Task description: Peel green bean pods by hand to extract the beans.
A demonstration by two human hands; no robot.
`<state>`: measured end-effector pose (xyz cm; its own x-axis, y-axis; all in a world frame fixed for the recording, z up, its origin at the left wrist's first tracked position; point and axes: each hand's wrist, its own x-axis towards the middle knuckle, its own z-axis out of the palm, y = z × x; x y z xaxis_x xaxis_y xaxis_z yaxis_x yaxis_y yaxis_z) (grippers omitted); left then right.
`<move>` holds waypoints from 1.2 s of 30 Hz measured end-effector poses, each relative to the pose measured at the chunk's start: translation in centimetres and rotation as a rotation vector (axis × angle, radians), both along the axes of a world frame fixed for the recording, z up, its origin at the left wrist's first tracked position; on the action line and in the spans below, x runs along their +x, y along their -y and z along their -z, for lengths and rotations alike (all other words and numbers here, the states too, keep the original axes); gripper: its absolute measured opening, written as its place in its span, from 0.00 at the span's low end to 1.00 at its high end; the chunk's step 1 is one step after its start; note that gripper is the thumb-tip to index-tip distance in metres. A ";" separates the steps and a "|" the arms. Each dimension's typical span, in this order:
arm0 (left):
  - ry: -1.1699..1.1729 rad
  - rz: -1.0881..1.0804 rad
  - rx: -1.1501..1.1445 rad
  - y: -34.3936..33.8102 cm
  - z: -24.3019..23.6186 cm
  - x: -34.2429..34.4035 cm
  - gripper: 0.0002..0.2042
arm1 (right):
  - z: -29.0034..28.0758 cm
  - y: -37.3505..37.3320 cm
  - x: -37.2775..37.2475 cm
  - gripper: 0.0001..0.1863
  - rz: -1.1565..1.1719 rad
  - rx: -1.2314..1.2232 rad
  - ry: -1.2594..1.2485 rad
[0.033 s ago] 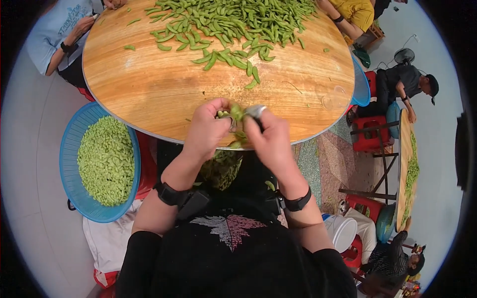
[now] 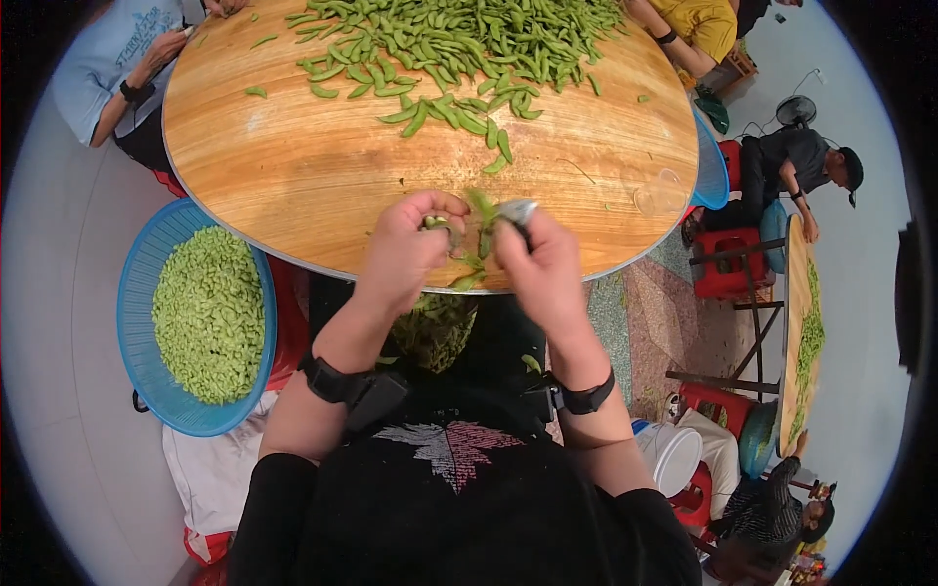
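My left hand [image 2: 410, 244] is curled closed around some pale green beans [image 2: 435, 223] near the front edge of the round wooden table [image 2: 264, 176]. My right hand [image 2: 532, 259] is closed on a small silver thing [image 2: 516, 210], too blurred to make out. Between my hands are blurred green pods [image 2: 479, 203], and pod pieces [image 2: 467, 281] hang lower at the table edge. A large pile of whole green pods [image 2: 469, 44] covers the far part of the table. Below the edge, a heap of husks [image 2: 435, 332] shows at my lap.
A blue basket of shelled beans [image 2: 207, 313] stands left. Co-workers [image 2: 127, 78] [image 2: 689, 34] sit around this table. At right are another person [image 2: 801, 166], red stools [image 2: 723, 269], a second table with pods [image 2: 811, 322], a white bucket [image 2: 669, 454] and a fan [image 2: 794, 110].
My right hand has moved slightly right, away from my left hand. The green pods between my hands have shifted upward and apart.
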<state>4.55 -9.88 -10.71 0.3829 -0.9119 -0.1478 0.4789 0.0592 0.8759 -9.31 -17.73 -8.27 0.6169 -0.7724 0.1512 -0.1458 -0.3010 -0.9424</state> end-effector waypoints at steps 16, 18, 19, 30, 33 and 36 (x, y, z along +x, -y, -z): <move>1.506 -0.731 0.826 -21.6 5.7 20.8 0.13 | 0.4 3.1 3.6 0.06 -0.254 -0.820 -0.597; 1.206 -0.916 0.614 -19.8 3.3 18.4 0.12 | 0.3 2.6 3.9 0.06 -0.192 -0.750 -0.506; 1.149 -0.900 0.465 -17.7 2.3 16.3 0.13 | 0.4 2.5 3.8 0.05 -0.150 -0.662 -0.423; 1.189 -0.165 -0.228 -3.7 -2.7 0.9 0.14 | -1.4 -0.4 1.0 0.05 -0.342 0.617 0.018; 0.795 -0.174 -0.210 -2.5 -1.6 0.8 0.10 | -1.7 -0.8 0.5 0.07 -0.210 0.238 0.051; 0.551 -0.185 -0.209 -1.8 -1.4 0.1 0.05 | -1.8 -0.9 0.1 0.09 -0.397 0.538 0.060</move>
<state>4.63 -8.12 -9.26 0.5068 -0.8113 0.2913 -0.0758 0.2947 0.9526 -9.24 -16.87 -6.43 0.8720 -0.4664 -0.1483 -0.0634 0.1927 -0.9792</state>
